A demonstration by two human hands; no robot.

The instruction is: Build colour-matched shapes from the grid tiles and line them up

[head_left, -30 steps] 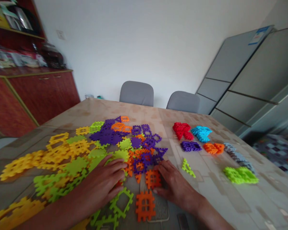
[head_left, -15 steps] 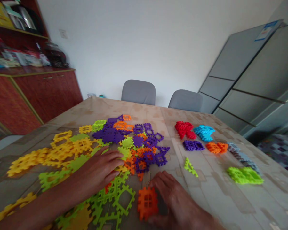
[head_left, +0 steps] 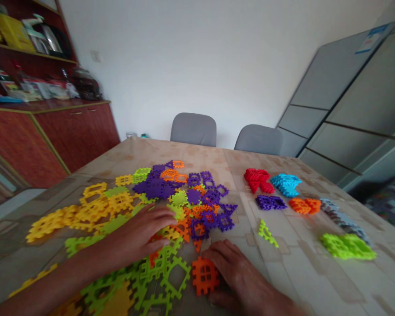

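**Pinching beside loose tiles**

Your right hand (head_left: 242, 272) pinches the orange window tile (head_left: 205, 275) towards the table's (head_left: 292, 263) near edge. Your left hand (head_left: 143, 230) curls over lime tiles (head_left: 113, 225), its grip unclear. Your low left forearm (head_left: 85, 263) could snag and scatter them.

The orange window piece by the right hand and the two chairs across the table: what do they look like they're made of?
The orange window piece by the right hand looks like molded plastic, semi-matte: one even color, crisp square teeth. The chairs have smooth, matte gray backs, perhaps fabric or leatherette; no weave shows, so I can't tell which.
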